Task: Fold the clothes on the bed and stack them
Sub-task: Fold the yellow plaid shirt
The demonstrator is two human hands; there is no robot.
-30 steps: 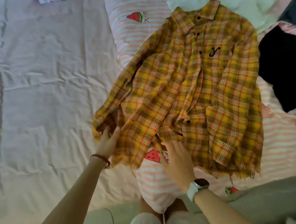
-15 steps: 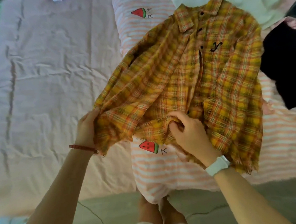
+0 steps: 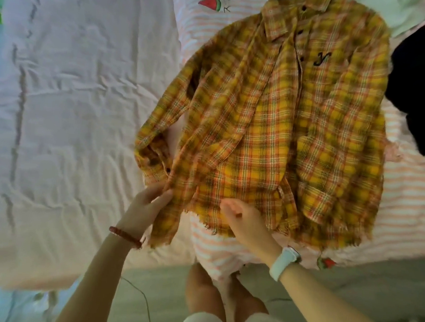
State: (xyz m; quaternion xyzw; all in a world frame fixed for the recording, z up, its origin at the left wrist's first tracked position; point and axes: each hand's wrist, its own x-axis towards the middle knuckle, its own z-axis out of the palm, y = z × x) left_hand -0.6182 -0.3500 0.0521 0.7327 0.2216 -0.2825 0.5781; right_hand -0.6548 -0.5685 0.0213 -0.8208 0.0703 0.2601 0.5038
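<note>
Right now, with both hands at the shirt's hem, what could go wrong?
The shirt lies bunched, its left side doubled over, so a fold may lock in creases. The left hand pinches only a hem corner, which might slip. The black garment sits close and could get caught.

Yellow plaid shirt (image 3: 295, 131) of soft matt woven cloth with a frayed raw hem, pale bed sheet (image 3: 68, 107) of creased matt cotton-like fabric, striped quilt (image 3: 413, 198) of smooth printed cloth, wristband (image 3: 283, 261) of smooth pale rubbery plastic, bracelet (image 3: 124, 235) of glossy reddish beads
</note>
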